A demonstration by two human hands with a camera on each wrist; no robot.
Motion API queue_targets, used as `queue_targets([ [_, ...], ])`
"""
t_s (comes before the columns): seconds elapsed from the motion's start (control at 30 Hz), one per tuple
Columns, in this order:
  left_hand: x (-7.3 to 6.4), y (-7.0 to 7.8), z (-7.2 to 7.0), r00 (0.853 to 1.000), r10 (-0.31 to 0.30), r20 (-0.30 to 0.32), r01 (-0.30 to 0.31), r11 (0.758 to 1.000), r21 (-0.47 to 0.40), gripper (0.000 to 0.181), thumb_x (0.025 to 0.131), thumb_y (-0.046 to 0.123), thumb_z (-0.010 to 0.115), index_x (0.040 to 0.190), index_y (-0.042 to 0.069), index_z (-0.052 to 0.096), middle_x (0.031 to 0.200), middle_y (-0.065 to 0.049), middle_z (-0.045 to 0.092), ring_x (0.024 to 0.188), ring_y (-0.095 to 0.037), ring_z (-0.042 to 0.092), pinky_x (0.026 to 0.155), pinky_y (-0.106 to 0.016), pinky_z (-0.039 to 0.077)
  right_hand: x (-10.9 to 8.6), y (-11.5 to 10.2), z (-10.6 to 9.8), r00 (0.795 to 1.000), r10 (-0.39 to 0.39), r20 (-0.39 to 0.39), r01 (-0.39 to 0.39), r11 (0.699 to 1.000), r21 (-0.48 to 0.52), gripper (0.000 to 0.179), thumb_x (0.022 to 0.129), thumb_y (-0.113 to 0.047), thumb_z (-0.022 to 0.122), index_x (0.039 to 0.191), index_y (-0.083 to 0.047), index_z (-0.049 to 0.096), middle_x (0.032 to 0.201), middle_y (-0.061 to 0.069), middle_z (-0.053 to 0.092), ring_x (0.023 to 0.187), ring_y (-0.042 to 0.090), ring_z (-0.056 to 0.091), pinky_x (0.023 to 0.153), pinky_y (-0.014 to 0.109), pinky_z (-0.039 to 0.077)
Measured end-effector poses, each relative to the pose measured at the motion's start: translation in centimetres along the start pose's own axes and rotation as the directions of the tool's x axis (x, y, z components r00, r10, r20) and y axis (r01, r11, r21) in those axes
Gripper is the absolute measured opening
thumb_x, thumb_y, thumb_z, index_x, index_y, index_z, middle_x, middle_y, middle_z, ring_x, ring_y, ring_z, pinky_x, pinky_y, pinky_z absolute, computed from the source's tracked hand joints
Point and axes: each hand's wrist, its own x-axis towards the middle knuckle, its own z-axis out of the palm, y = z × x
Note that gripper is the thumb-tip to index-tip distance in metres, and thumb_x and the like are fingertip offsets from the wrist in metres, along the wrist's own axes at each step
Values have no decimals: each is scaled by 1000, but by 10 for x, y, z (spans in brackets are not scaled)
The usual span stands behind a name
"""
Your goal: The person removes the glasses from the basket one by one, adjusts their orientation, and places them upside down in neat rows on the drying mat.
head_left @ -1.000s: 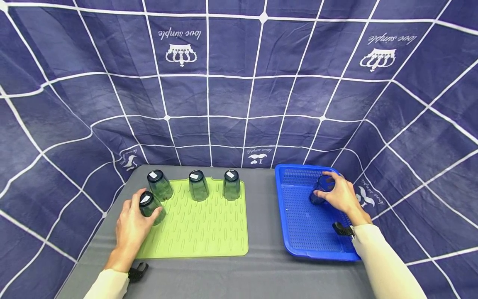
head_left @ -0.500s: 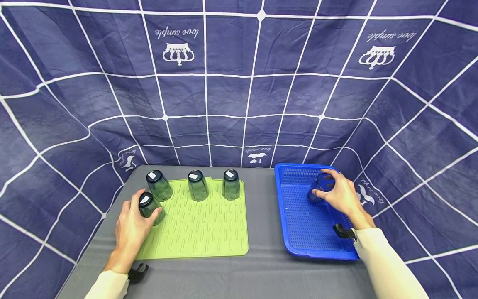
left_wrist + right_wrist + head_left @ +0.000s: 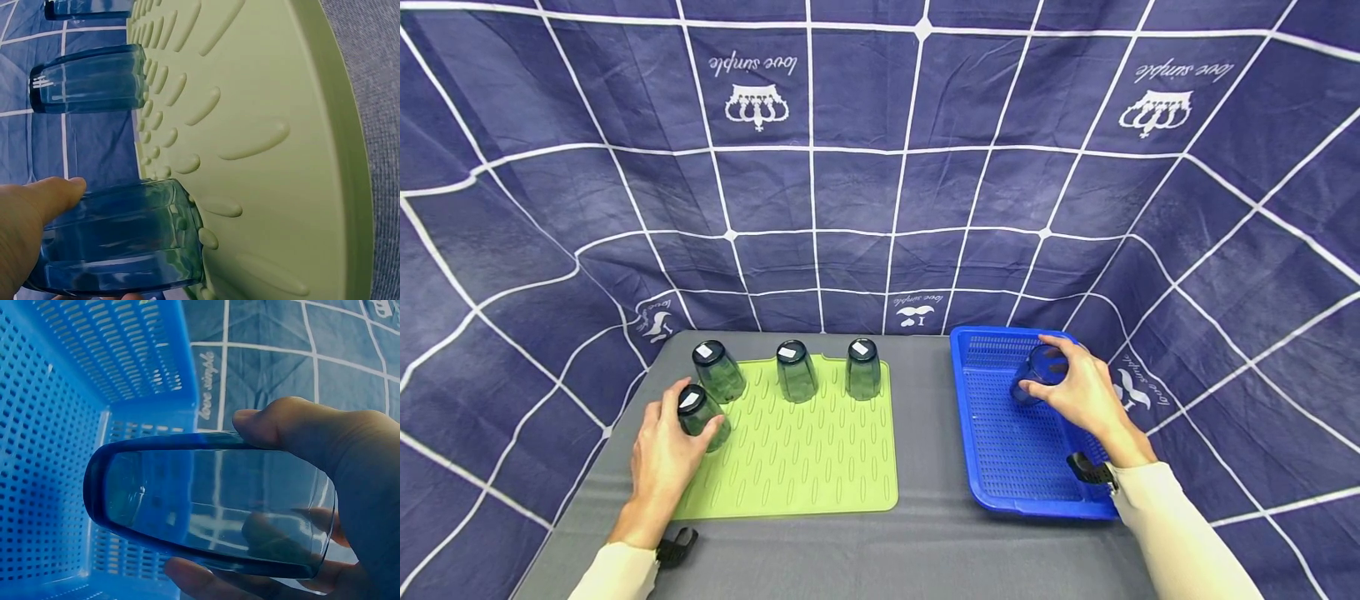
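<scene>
On the left side of the green drying mat (image 3: 805, 475), my left hand (image 3: 662, 446) grips a greenish-blue drinking glass (image 3: 703, 425) that stands upside down. The left wrist view shows its rim on the mat's ridges, with the thumb (image 3: 59, 194) along its side. Over the back right of the blue basket (image 3: 1007, 504), my right hand (image 3: 1090, 396) holds another glass (image 3: 1037, 379). That glass has its thick base toward the basket floor and its rim by the palm, as the right wrist view shows. Thumb (image 3: 275, 425) and fingers wrap opposite sides of it.
Three more upside-down glasses line the back of the mat: a left one (image 3: 721, 372), a middle one (image 3: 797, 372) and a right one (image 3: 863, 371). A grey cloth (image 3: 925, 442) covers the table. Blue gridded fabric (image 3: 865, 192) hangs behind and at both sides.
My right hand has lifted its glass slightly and carried it a little to the left inside the basket. The left hand and its glass have stayed in place.
</scene>
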Motion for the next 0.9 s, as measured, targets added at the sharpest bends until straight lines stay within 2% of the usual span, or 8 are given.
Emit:
queue_targets([
  [0.17,0,1,0,1000,-3,3,3,1000,0,92,92,30,101,170,26,53,137,-34,65,112,-73,69,84,-83,53,-2,-10,-3,1000,-3,-2,3,1000,0,87,80,-29,107,155,-6,70,129,20,85,110,45,87,94,62,67],
  [0.37,-2,1,0,1000,-23,17,23,1000,10,96,93,32,100,174,30,49,142,-33,65,118,-69,68,82,-83,54,-5,-24,-6,998,-41,-43,41,999,19,87,78,-28,109,153,-7,72,124,18,86,106,41,86,93,53,62],
  [0.6,-3,2,0,999,-37,23,36,999,31,101,93,36,100,178,33,45,145,-33,64,125,-67,66,81,-86,53,-9,-37,-7,994,-68,-81,71,997,29,86,76,-25,109,152,-8,73,123,15,85,103,39,87,96,56,61],
  [0.77,-4,3,-1,999,-37,22,36,999,38,103,94,37,99,180,33,42,148,-35,64,127,-67,65,83,-87,53,-12,-45,-8,992,-82,-94,86,995,45,86,76,-24,109,152,-9,73,124,14,85,105,40,88,98,49,58],
  [0.9,-4,6,-2,999,-40,30,38,998,43,106,96,38,97,183,35,37,155,-35,62,131,-67,64,85,-89,53,-14,-50,-9,993,-75,-95,80,996,51,87,76,-24,109,154,-10,72,126,14,85,108,39,88,99,50,58],
])
